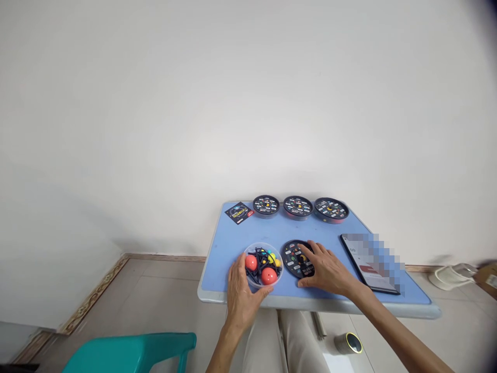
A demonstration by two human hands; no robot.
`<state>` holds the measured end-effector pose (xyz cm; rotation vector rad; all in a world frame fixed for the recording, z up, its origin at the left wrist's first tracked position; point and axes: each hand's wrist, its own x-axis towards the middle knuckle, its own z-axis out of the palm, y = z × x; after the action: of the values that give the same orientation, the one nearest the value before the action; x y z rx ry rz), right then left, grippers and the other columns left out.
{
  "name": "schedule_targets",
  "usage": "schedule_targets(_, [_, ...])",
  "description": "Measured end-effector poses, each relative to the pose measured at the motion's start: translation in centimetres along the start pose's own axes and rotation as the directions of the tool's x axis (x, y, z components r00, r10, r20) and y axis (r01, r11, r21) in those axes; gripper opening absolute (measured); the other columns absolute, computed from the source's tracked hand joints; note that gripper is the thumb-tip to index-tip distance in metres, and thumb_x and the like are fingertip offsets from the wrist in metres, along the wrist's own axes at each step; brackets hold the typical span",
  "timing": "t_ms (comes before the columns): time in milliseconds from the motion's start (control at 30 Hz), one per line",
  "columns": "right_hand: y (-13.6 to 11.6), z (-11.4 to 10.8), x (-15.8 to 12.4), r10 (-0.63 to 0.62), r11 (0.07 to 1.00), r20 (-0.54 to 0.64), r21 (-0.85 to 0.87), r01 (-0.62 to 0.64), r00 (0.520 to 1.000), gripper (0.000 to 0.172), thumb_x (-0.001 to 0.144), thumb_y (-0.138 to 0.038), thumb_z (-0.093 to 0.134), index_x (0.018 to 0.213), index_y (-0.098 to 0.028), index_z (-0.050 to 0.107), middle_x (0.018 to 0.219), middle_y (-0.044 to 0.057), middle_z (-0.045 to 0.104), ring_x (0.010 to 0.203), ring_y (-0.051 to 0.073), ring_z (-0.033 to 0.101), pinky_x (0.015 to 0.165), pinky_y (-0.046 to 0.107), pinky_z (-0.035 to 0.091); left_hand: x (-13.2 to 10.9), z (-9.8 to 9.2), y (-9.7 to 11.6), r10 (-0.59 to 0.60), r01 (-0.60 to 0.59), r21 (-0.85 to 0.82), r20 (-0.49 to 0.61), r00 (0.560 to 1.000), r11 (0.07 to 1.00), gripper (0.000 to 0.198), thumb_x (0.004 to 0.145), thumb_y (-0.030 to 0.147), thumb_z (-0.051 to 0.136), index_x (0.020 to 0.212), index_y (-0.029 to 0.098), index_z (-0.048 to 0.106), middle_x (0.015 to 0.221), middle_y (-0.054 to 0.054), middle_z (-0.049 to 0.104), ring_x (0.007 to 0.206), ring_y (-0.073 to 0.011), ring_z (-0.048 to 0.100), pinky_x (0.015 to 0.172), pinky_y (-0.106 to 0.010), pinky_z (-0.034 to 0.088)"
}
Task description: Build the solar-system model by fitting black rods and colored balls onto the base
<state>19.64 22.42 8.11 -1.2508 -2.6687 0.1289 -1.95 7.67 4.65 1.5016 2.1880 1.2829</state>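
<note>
My left hand point(241, 292) curves around the near left side of a clear round tub point(282, 274), thumb at its front. Inside the open tub lie two large red balls point(269, 276), several black sticks point(256, 280) and smaller yellow and blue balls point(272, 257). Just right of the tub, a black round lid point(292, 261) printed with coloured planets lies on the table. My right hand point(324, 269) grips its right side, thumb at the near edge and fingers over the top. The lid's right part is hidden under that hand.
Along the back of the blue table point(233, 238) stand three lidded round tubs point(297, 206) and a dark square card point(238, 212). A tablet point(370, 264) lies at the right. A green stool point(128, 352) and an open can point(348, 343) are on the floor. A white wall rises behind.
</note>
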Motion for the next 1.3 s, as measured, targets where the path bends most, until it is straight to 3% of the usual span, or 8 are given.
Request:
schedule_targets(133, [0.5,0.4,-0.6,0.022,0.999,-0.029,0.032,-0.021,0.999,0.086,0.061,-0.051,0.073,0.137,-0.019,0.048,0.13,0.018,0.053,0.115,0.037,0.05,0.094,0.048,0.042,0.3,-0.5,0.9,0.027,-0.03,0.043,0.072,0.997,0.999,0.088,0.067,0.04,0.074,0.143,0.022,0.032,0.143,-0.013,0.046,0.132,-0.0324,0.041,0.109,-0.052,0.032])
schedule_targets(300, [1.0,0.0,-0.9,0.042,0.998,-0.09,0.055,-0.037,0.995,0.083,0.062,-0.05,0.072,0.136,-0.02,0.049,0.122,0.016,0.056,0.108,0.035,0.052,0.09,0.046,0.043,0.7,-0.1,1.6,0.047,-0.067,0.123,0.16,0.986,0.99,0.094,0.064,0.041,0.074,0.145,0.018,0.031,0.146,-0.015,0.043,0.14,-0.0351,0.028,0.114,-0.054,0.024])
schedule_targets(600, [2.4,-0.9,-2.2,0.088,0.996,-0.197,0.026,-0.084,0.976,0.079,0.066,-0.05,0.068,0.136,-0.019,0.047,0.12,0.017,0.056,0.108,0.036,0.051,0.089,0.047,0.043,0.7,0.9,2.0,0.024,-0.031,0.041,0.161,0.987,0.999,0.092,0.067,0.04,0.072,0.146,0.015,0.029,0.15,-0.016,0.037,0.141,-0.033,0.027,0.114,-0.051,0.026])
schedule_targets(767, [2.5,-1.5,-2.6,0.055,0.998,-0.254,0.041,-0.046,0.966,0.078,0.067,-0.051,0.067,0.135,-0.02,0.046,0.121,0.017,0.056,0.109,0.036,0.052,0.09,0.048,0.043,0.8,1.0,2.6,0.007,-0.012,0.024,0.195,0.981,1.0,0.097,0.065,0.04,0.074,0.146,0.013,0.029,0.151,-0.016,0.035,0.143,-0.0328,0.024,0.116,-0.05,0.022])
schedule_targets(933, [1.7,-2.4,-2.8,0.063,0.995,-0.246,0.092,-0.041,0.967,0.08,0.066,-0.05,0.07,0.135,-0.018,0.046,0.123,0.017,0.055,0.107,0.035,0.052,0.088,0.046,0.045,0.6,1.6,2.9,0.02,-0.019,-0.009,0.223,0.975,1.0,0.099,0.063,0.04,0.076,0.146,0.013,0.03,0.152,-0.016,0.034,0.143,-0.0328,0.023,0.117,-0.049,0.02])
schedule_targets(1067, [1.5,-2.8,-2.9,0.078,0.992,-0.234,0.111,-0.053,0.969,0.079,0.065,-0.049,0.072,0.134,-0.02,0.048,0.122,0.015,0.055,0.107,0.035,0.051,0.089,0.045,0.044,0.4,1.7,2.8,0.015,-0.01,-0.028,0.178,0.984,1.0,0.098,0.062,0.04,0.078,0.145,0.016,0.033,0.151,-0.015,0.036,0.142,-0.0336,0.026,0.115,-0.05,0.025])
schedule_targets(1300, [1.6,-1.6,-3.0,0.103,0.991,-0.144,0.103,-0.088,0.984,0.08,0.065,-0.048,0.072,0.135,-0.016,0.048,0.125,0.018,0.055,0.11,0.035,0.051,0.091,0.045,0.044,0.5,0.2,1.4,0.018,-0.024,0.052,0.115,0.993,0.998,0.094,0.067,0.041,0.074,0.146,0.018,0.028,0.151,-0.015,0.037,0.142,-0.0333,0.026,0.114,-0.053,0.026])
